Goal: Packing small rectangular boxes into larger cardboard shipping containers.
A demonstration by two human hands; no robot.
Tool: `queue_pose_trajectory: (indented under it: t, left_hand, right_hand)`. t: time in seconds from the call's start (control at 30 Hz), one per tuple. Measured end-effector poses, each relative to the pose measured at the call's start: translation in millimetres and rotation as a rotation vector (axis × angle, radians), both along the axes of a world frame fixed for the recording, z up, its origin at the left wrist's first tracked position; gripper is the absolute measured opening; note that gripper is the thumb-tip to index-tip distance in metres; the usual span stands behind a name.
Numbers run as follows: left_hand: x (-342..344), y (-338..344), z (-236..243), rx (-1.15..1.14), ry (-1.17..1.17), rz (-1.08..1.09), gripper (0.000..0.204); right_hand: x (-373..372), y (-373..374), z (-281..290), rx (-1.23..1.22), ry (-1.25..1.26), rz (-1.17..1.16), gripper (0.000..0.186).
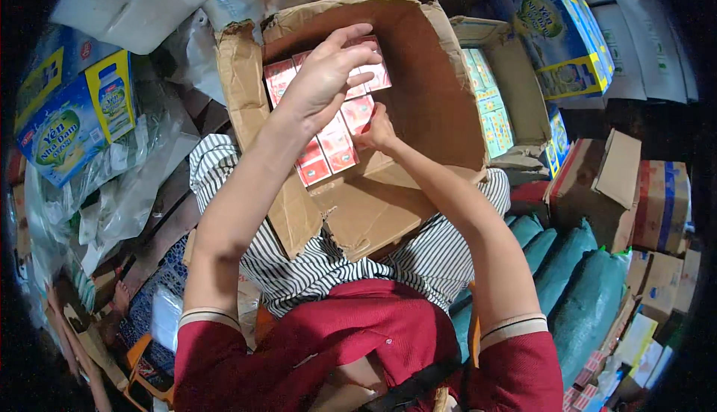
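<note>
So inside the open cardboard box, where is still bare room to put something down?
Inside the cardboard box, the right part is bare, between the red-and-white packets and the right wall. The near flap is bare too. The left part is crowded: packets in rows, with the left hand over them and the right hand at their edge.

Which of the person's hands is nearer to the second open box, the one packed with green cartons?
Right. The right hand is deep in the big cardboard box, closer to the green-carton box; the left hand hovers further left.
</note>
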State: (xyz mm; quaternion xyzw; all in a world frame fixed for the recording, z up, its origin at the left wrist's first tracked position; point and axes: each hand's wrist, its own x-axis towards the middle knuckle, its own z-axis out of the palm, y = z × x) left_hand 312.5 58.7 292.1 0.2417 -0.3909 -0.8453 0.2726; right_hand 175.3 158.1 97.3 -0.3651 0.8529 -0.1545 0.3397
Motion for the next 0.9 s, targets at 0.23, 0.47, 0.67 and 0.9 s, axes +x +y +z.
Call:
queue_pose_trajectory:
  t: [0.23,0.47,0.67,0.9]
  left_hand:
    - [-3,-1,-6,0.004,0.025,-0.045,0.049]
    - [-11,0,-4,-0.021,-0.026,-0.050,0.047]
    - [-4,-5,-12,-0.048,-0.032,-0.074,0.045]
    - [-19,8,-14,-0.490,-0.237,-0.150,0.041]
  right_hand:
    - [-5,-7,-6,-0.027,-0.049,0.073,0.091]
    - [-16,-7,-8,0.047,-0.035,0.173,0.086]
    - [2,-10,29,-0.010,0.096,0.376,0.076]
    - [-28,55,129,-0.252,-0.149,0.450,0.061]
